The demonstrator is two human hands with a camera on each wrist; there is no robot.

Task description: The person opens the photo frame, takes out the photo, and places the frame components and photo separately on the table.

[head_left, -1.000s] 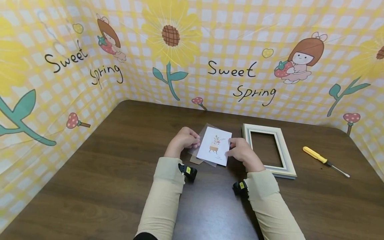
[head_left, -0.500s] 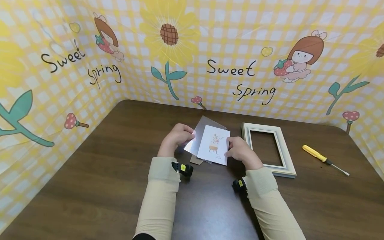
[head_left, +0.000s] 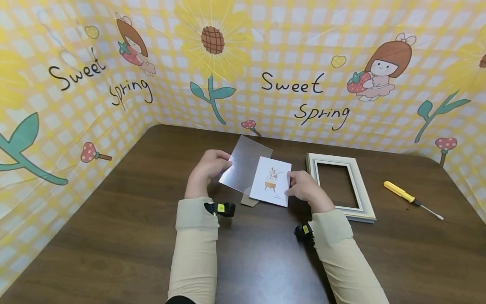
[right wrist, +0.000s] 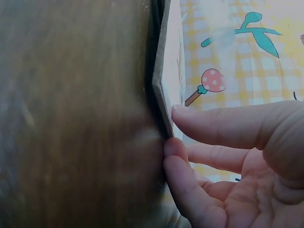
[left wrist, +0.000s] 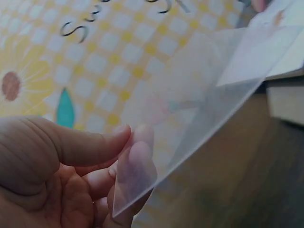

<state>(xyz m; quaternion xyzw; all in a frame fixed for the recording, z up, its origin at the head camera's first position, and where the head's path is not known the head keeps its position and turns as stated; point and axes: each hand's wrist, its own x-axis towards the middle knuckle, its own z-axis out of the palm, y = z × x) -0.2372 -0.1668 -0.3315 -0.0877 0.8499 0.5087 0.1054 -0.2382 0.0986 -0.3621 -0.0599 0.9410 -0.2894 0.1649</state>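
My left hand [head_left: 208, 169] pinches a clear plastic sheet [head_left: 243, 162] by its left edge. In the left wrist view the thumb lies on one face of the sheet [left wrist: 190, 104], with fingers showing through from behind. My right hand [head_left: 307, 190] grips the right edge of a white picture card [head_left: 262, 190] printed with a potted plant. The right wrist view shows a thick brown backing board [right wrist: 161, 97] along the card's edge, between thumb and fingertips. A tan flap [head_left: 249, 201] sticks out below the card's lower left corner.
A cream picture frame [head_left: 364, 190] lies right of my right hand, its middle showing the brown table [head_left: 114, 236]. Farther right lies a screwdriver [head_left: 398, 191] with a yellow handle. A yellow checked cloth [head_left: 296, 42] stands behind the table and along its sides.
My left hand has drawn the clear sheet out to the left and up from the card, so more of it shows. My right hand has stayed nearly in place with the card.
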